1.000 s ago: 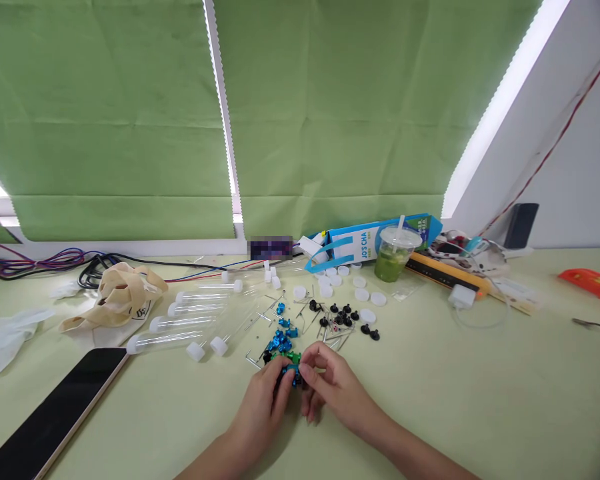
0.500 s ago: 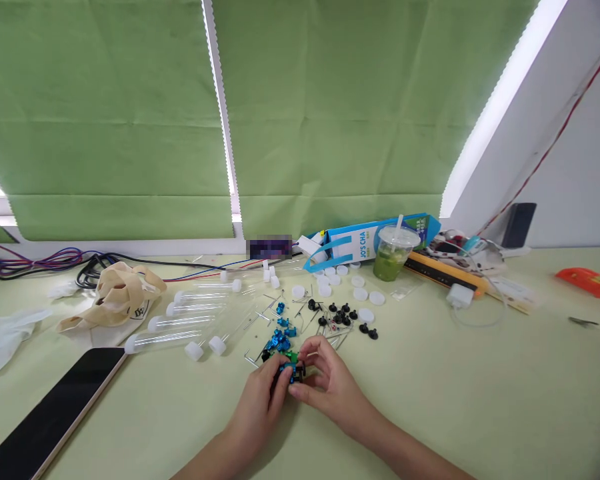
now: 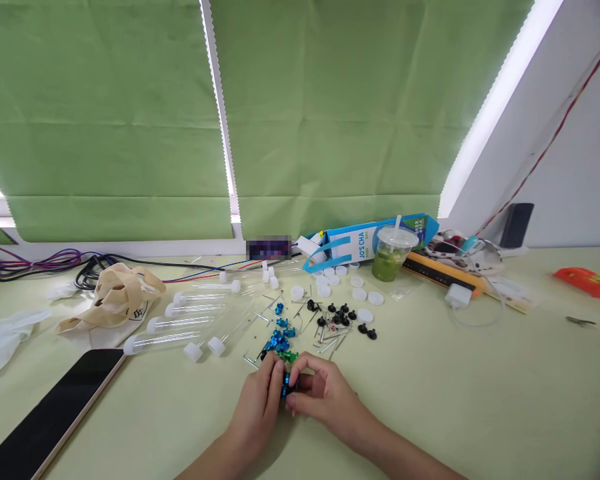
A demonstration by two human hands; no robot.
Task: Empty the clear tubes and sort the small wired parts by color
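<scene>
A small shiny blue part with black on it (image 3: pixel 286 385) sits between my hands, low over the table. My left hand (image 3: pixel 258 402) is closed around its left side, thumb along the near face. From the right, my right hand (image 3: pixel 325 395) pinches the same part between thumb and curled fingers. My fingers cover much of it, so its full shape is hidden. Just beyond my fingertips lie a green part (image 3: pixel 291 357) and a cluster of similar blue parts (image 3: pixel 279 341). Thin bent metal rods (image 3: pixel 251 361) and black round-headed pieces (image 3: pixel 363 329) are scattered around them.
Clear tubes with white ends (image 3: pixel 180 325) lie left of the small parts, near a dark-screened phone (image 3: pixel 55 413) and a beige cloth bag (image 3: pixel 125 293). White caps (image 3: pixel 359 294), a lidded cup of green drink (image 3: pixel 391 261) and a blue-white bag (image 3: pixel 347 245) are behind.
Both hands and the blue-black part have come slightly nearer to me. My right fingers have closed in on it, and the green part beyond shows more.
</scene>
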